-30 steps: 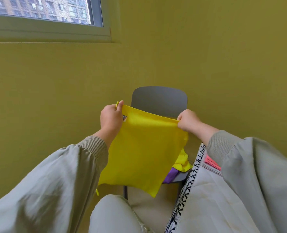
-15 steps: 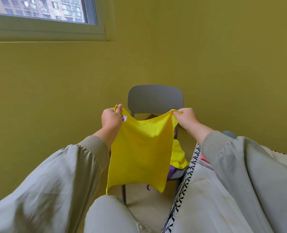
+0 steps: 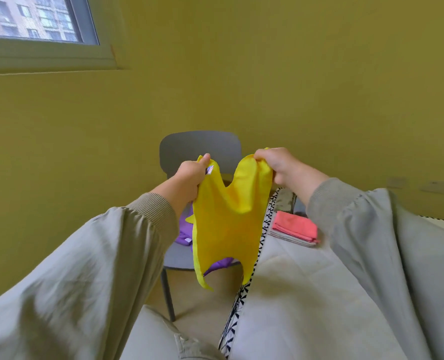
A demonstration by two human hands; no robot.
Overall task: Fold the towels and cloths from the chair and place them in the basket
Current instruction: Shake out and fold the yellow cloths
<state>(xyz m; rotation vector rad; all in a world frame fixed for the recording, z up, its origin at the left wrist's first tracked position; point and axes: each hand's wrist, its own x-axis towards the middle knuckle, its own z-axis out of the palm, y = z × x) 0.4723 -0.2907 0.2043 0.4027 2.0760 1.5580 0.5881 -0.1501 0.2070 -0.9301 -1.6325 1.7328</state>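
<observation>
A yellow cloth (image 3: pixel 224 229) hangs in the air in front of the grey chair (image 3: pixel 200 149). My left hand (image 3: pixel 191 175) grips its top left corner. My right hand (image 3: pixel 276 165) grips the top right corner. The two corners are close together, so the cloth sags in a deep fold between them. Purple cloth (image 3: pixel 184 232) lies on the chair seat behind the yellow one, partly hidden. No basket is in view.
A folded pink cloth (image 3: pixel 295 226) lies on grey folded cloths on the pale bed cover (image 3: pixel 293 294) to the right, which has a black-and-white patterned edge. A yellow-green wall stands behind the chair. A window (image 3: pixel 34 19) is at upper left.
My hands have come toward each other, so the cloth that was stretched flat now sags and folds in the middle. The view shifted right, showing the pink folded cloth.
</observation>
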